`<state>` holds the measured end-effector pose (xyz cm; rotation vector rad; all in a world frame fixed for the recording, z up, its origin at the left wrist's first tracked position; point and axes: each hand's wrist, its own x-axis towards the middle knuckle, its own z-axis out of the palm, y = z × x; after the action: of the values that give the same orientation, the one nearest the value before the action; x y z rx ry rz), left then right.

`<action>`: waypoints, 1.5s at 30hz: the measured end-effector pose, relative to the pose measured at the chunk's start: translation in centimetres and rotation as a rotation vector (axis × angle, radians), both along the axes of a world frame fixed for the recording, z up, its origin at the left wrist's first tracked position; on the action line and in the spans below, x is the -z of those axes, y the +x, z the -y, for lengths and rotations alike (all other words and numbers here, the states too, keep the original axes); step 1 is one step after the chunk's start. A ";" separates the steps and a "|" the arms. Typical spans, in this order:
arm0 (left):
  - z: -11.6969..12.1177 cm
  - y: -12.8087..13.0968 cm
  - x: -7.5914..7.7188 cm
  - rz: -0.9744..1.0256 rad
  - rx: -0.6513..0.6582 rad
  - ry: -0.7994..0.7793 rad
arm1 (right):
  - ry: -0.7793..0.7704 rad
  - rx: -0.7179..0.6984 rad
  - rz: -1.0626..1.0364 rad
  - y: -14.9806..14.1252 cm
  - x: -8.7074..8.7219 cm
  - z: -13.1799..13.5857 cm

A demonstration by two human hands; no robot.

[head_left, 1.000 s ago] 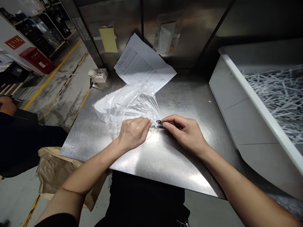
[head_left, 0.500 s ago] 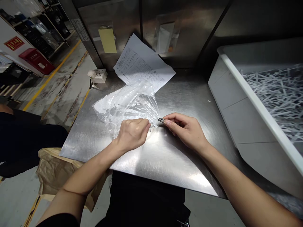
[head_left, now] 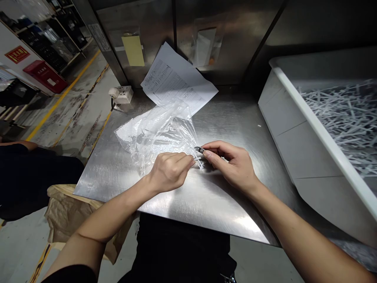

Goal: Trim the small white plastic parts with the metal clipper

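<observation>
My left hand (head_left: 172,169) is closed, pinching a small white branched plastic piece (head_left: 201,164) that sticks out past the fingertips to the right. Between the thumb and fingers of my right hand (head_left: 231,159) is a small dark metal nail clipper (head_left: 200,149), partly hidden by the fingers. Its tip points left, close to the upper end of the plastic piece; whether they touch I cannot tell. A crumpled clear plastic bag (head_left: 156,131) lies on the steel table (head_left: 206,208), just behind my left hand.
At the right stands a large white bin (head_left: 282,129) full of thin white plastic pieces (head_left: 347,122). Printed sheets (head_left: 179,78) lean at the back, beside a power socket (head_left: 123,95). A brown paper bag (head_left: 70,216) hangs below the left edge, near another person's dark clothing (head_left: 38,181).
My left hand has shifted slightly right and down, and more of the white plastic piece shows beyond its fingers. The right hand stays nearly in place with the nail clipper.
</observation>
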<state>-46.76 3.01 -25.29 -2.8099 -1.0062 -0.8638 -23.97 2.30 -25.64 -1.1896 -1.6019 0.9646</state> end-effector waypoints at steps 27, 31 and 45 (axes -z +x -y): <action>0.6 0.5 0.6 0.030 0.018 -0.044 | -0.040 -0.031 0.043 -0.1 0.7 0.2; 0.7 0.6 0.9 0.048 0.020 -0.086 | -0.060 -0.040 0.056 -0.1 0.8 0.1; 0.4 0.3 0.7 0.038 -0.013 -0.071 | 0.033 -0.017 0.033 0.0 -1.0 0.7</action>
<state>-46.42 2.64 -25.94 -2.8521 -1.0792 -0.9015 -23.97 1.64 -24.67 -1.1772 -1.6503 0.9298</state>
